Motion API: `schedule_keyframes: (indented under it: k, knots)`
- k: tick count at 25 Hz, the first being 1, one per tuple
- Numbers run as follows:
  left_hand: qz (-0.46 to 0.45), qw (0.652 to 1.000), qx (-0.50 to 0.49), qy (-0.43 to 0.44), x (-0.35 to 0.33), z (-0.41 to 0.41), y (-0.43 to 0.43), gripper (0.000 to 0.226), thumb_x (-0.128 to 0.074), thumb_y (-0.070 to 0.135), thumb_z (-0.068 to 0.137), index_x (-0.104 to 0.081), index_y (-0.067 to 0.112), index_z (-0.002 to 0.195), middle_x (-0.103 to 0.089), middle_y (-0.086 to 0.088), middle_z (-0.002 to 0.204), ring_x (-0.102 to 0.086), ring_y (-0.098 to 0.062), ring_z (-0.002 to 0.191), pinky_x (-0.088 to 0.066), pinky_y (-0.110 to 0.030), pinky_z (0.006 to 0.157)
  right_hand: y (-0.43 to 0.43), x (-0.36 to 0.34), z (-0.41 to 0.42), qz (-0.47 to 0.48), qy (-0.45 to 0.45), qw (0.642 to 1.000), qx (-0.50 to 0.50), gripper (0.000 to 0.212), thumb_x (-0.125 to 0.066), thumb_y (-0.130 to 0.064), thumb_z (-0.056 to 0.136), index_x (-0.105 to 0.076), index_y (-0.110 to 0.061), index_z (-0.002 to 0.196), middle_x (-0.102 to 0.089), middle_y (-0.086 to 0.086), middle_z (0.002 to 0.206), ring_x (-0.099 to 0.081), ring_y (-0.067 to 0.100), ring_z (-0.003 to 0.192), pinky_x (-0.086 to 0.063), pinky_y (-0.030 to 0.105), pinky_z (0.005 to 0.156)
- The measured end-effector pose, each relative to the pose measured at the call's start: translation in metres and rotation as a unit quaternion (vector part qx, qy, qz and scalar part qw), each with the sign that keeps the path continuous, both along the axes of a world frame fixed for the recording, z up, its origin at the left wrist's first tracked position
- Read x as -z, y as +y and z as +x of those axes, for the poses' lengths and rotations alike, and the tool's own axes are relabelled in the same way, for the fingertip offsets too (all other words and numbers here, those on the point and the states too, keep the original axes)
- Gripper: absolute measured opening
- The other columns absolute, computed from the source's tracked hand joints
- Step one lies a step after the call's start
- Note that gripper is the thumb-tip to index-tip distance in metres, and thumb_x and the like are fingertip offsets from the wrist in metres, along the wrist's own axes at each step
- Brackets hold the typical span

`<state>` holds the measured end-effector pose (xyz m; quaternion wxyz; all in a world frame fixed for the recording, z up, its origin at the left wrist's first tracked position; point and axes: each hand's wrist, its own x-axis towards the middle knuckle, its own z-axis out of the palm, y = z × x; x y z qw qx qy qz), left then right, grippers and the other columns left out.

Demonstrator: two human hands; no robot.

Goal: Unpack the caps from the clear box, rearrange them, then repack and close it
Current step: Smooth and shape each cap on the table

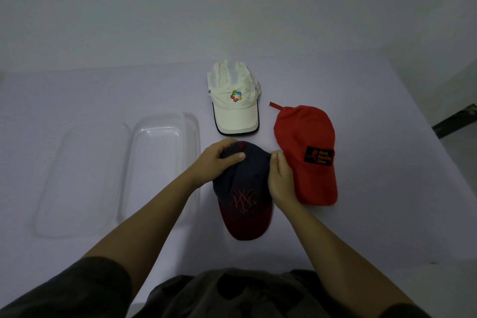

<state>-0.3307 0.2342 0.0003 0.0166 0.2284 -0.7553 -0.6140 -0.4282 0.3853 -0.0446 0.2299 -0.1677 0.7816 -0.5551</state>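
Note:
A navy cap (244,193) with a dark red brim and red embroidery lies in the middle of the table, brim toward me. My left hand (219,160) grips its crown at the back left. My right hand (280,178) pinches its right side. A white cap (235,108) with a colourful logo lies just beyond it. A red cap (307,152) with a black patch lies to the right, touching my right hand. The clear box (165,137) stands open to the left with nothing inside, and its clear lid (77,178) lies flat further left.
The table (387,188) is covered in pale lilac and ends at a white wall behind. Its right edge drops to a dark floor strip (456,119). My dark shirt fills the bottom of the view.

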Motion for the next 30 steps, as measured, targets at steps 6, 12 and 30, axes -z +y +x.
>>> schedule_keyframes:
  k: [6, 12, 30]
  knots:
    - [-0.006, 0.999, 0.0, -0.051, 0.003, 0.006, -0.012, 0.027, -0.061, 0.031, 0.088, -0.064, 0.019, 0.112, -0.069, 0.0, 0.105, -0.066, -0.013, 0.095, -0.055, -0.036, 0.087, -0.004, -0.006, -0.012, 0.263, 0.173, 0.94, -0.131, 0.028, -0.032, -0.021, 0.097, -0.048, -0.019, 0.074, -0.055, 0.0, 0.064, -0.055, 0.025, 0.071, -0.03, 0.036, 0.076]
    - [-0.01, 0.997, -0.02, -0.07, 0.005, 0.006, -0.006, 0.034, -0.058, 0.037, 0.089, -0.058, 0.023, 0.12, -0.065, 0.0, 0.11, -0.064, -0.013, 0.098, -0.054, -0.034, 0.088, -0.019, -0.019, -0.018, 0.117, 0.015, 0.969, -0.219, 0.031, -0.039, -0.032, 0.098, -0.06, -0.01, 0.095, -0.064, 0.007, 0.091, -0.059, 0.019, 0.084, -0.045, 0.028, 0.07]
    - [-0.115, 0.95, 0.116, -0.267, 0.002, 0.007, -0.033, 0.035, -0.052, 0.046, 0.09, -0.054, 0.016, 0.109, -0.059, -0.005, 0.111, -0.056, -0.021, 0.102, -0.046, -0.033, 0.088, -0.034, -0.012, -0.051, 0.291, 0.079, 0.885, -0.355, 0.044, -0.036, -0.05, 0.094, -0.051, -0.015, 0.118, -0.06, 0.01, 0.112, -0.058, 0.024, 0.098, -0.048, 0.034, 0.081]
